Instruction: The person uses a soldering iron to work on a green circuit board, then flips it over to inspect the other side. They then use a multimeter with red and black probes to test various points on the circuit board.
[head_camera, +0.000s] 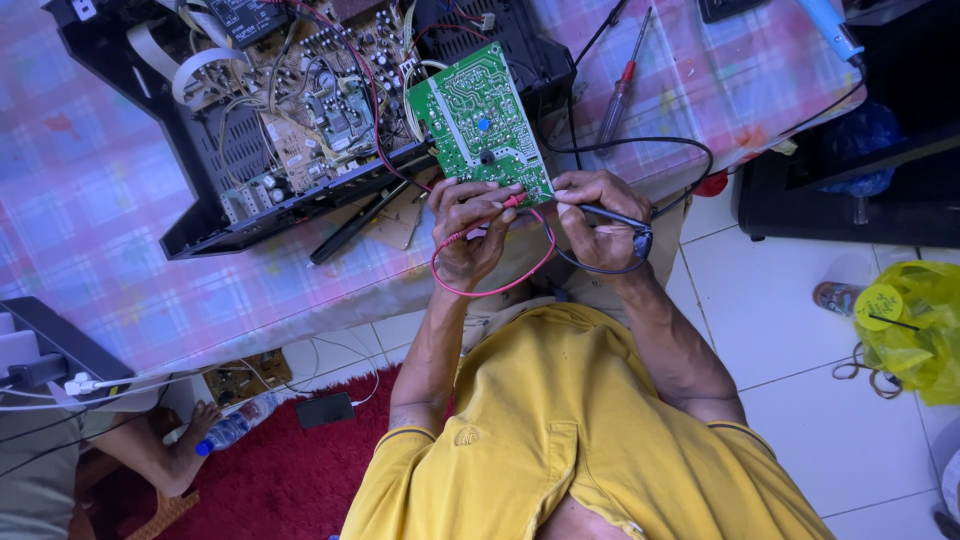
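Holding a red probe between thumb and fingers, the left hand presses its tip against the lower edge of a green circuit board. The right hand is closed around a black probe (its tip also meets the board's lower edge, close to the red one). The board stands tilted above both hands, with the soldered side toward the camera, and it leans on an opened black device full of components and wires. A red lead hangs in a loop under the left hand, and a black lead curves away behind the right hand. A screwdriver with red handle lies on the checked tablecloth, near the board.
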